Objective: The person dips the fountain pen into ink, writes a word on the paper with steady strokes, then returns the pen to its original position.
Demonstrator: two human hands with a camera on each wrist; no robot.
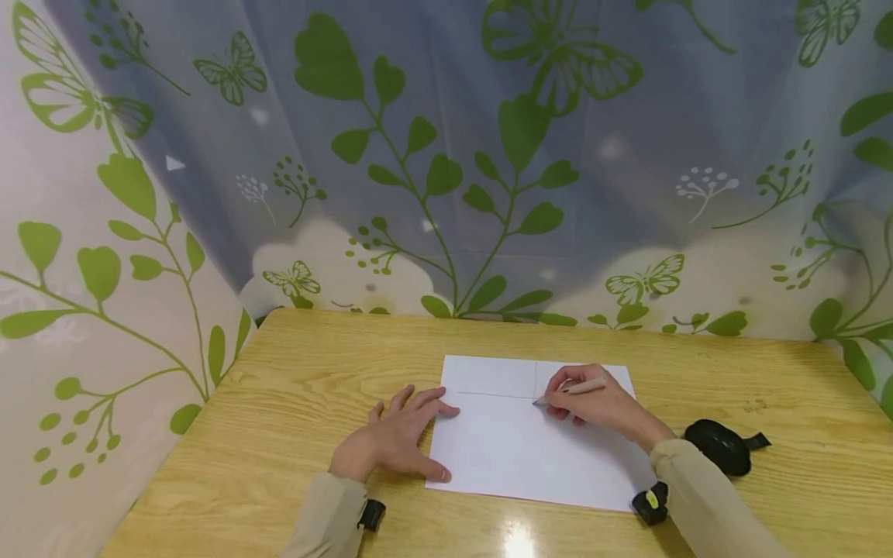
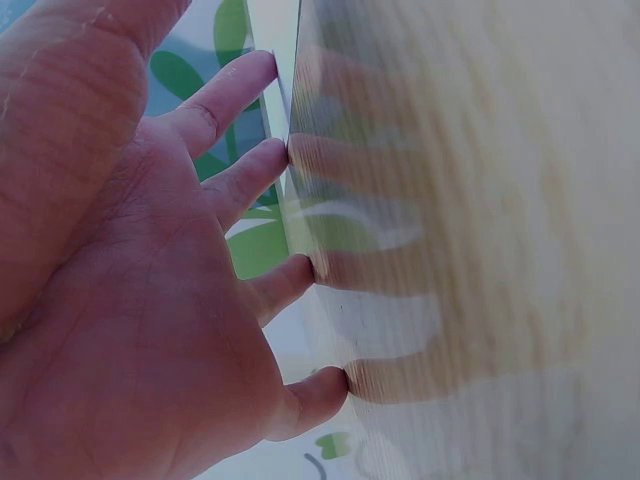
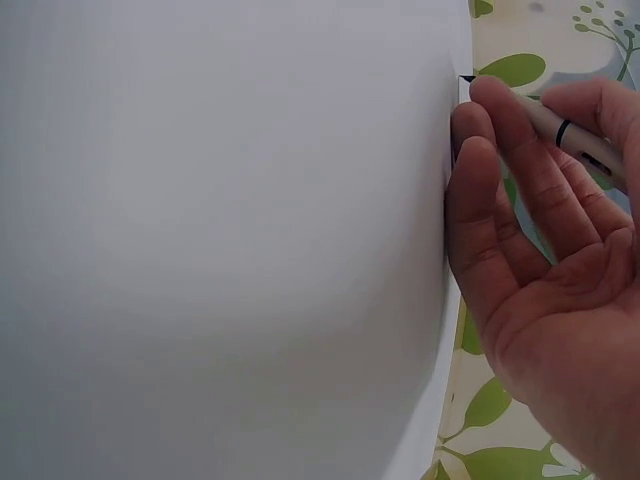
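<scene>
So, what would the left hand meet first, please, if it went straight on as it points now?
Most likely the white paper sheet: the left hand points across it, index fingertip and thumb tip over its left edge, though exact contact is unclear.

Surroundings: cloth (image 1: 600,194) and table (image 1: 321,372)

The cloth, printed with green leaves (image 1: 328,58) and butterflies (image 1: 234,73), hangs behind and at left. The table is grained wood, with glare (image 1: 518,540) at the near side. At right lies a black object (image 1: 718,447) (rounded, with a short tab).
</scene>
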